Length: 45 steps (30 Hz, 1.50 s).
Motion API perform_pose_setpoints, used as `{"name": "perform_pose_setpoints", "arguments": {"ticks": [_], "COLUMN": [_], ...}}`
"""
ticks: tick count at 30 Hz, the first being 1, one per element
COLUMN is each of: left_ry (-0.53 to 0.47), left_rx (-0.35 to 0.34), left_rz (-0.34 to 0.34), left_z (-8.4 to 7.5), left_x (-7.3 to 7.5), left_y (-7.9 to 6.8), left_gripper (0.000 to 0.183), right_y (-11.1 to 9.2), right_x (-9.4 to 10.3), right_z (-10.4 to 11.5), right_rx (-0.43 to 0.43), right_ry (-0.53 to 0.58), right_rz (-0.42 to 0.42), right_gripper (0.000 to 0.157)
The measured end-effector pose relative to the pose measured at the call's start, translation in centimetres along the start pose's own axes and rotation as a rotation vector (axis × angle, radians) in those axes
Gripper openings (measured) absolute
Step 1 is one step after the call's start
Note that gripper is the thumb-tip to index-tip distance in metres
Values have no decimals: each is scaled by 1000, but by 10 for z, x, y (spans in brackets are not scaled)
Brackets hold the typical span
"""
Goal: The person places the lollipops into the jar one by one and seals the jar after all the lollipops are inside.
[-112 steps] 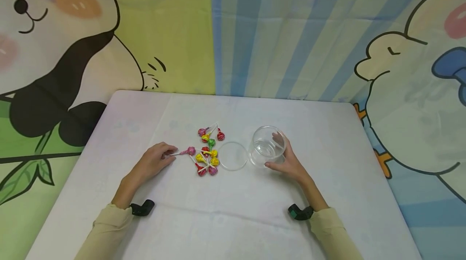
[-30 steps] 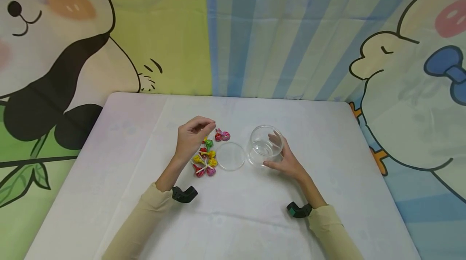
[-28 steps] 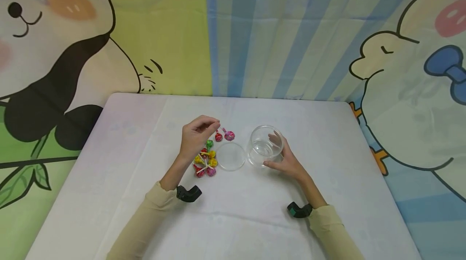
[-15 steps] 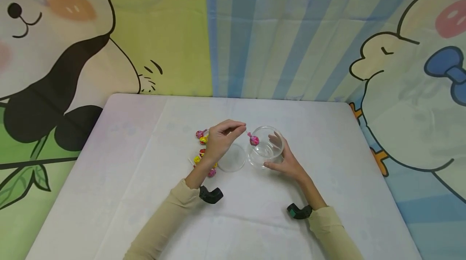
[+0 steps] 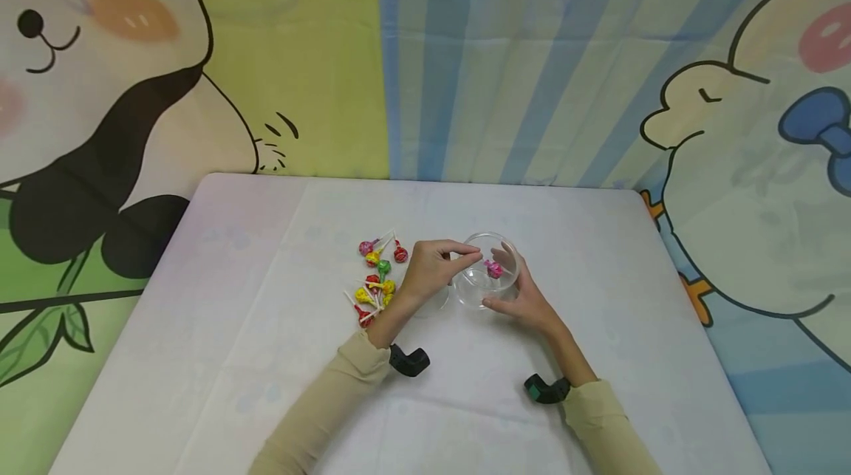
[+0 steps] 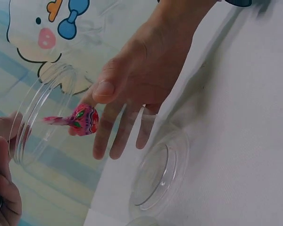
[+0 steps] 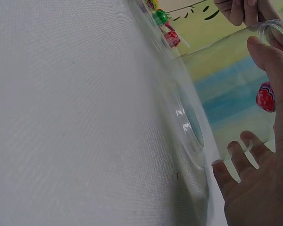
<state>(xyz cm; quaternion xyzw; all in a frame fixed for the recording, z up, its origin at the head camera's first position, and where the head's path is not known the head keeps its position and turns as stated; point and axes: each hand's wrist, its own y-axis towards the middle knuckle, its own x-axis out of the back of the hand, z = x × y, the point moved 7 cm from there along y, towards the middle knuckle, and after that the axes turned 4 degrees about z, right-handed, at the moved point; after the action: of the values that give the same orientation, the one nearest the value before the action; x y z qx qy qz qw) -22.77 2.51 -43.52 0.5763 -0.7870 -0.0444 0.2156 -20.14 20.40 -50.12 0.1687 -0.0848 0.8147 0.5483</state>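
Observation:
My left hand (image 5: 431, 272) is at the mouth of a clear jar (image 5: 473, 292), thumb and forefinger pinched together at the stick end of a pink lollipop (image 5: 493, 269). The wrapped head of that lollipop hangs inside the jar, seen through its wall in both wrist views; the stick hardly shows. Around the jar's right side, my right hand (image 5: 532, 303) grips it with thumb and fingers spread. The jar stands upright on the table. A clear round lid (image 5: 436, 303) lies left of the jar, partly hidden by my left hand and wrist.
Several wrapped lollipops lie in a loose pile left of the lid, among them a red one (image 5: 400, 253), a green one (image 5: 384, 267) and a yellow one (image 5: 362, 295). The white table (image 5: 266, 357) meets a cartoon-printed curtain (image 5: 459, 61) at its back edge.
My left hand has gone from the table's left part over the pile to the jar, taking the pink lollipop into its mouth. My right hand has kept its grip on the jar.

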Motion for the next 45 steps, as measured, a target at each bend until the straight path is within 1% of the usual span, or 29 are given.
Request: {"name": "perform_pose_setpoints", "arguments": {"ticks": [1,3,7,11,15,21,23,29,33,36,39,43,45], "left_ry": [7,40,140,248,303,369,407,576,617,645,692,724,722], "left_rx": [6,12,32,41,80,126,136,119,127,156,189,252,286], "left_rz": [-1,-13,-17,21,49,80,93,100,100,120,152,187,200], "left_z": [-1,-3,-8,-11,-13,-16,-17,-21,-23,-23,-23,-24,-24], "left_x": [-1,-4,-10,-18,-21,-23,-24,-31,-33,-35,-36,-36,-36], "left_y": [0,1,2,4,3,4,5,9,8,8,10,13,12], "left_gripper": [16,15,17,20,21,23,22,19,18,20,16,11,11], "right_y": [1,1,1,0,-2,0,0,-1,-3,-3,-3,-2,-2], "right_x": [0,-1,-2,-1,-2,0,1,6,6,6,5,4,3], "right_z": [-4,-4,-2,14,28,7,0,-7,-10,-11,-11,-10,-10], "right_rx": [6,13,2,0,1,-1,3,7,-3,1,14,27,27], "right_ry": [7,8,9,16,3,1,-3,5,11,11,17,25,25], "right_rz": [-3,-2,3,10,24,8,3,-14,-11,-9,-10,-7,-2], "right_gripper": [108,108,108,106,104,107,107,106,106,106,107,107,107]}}
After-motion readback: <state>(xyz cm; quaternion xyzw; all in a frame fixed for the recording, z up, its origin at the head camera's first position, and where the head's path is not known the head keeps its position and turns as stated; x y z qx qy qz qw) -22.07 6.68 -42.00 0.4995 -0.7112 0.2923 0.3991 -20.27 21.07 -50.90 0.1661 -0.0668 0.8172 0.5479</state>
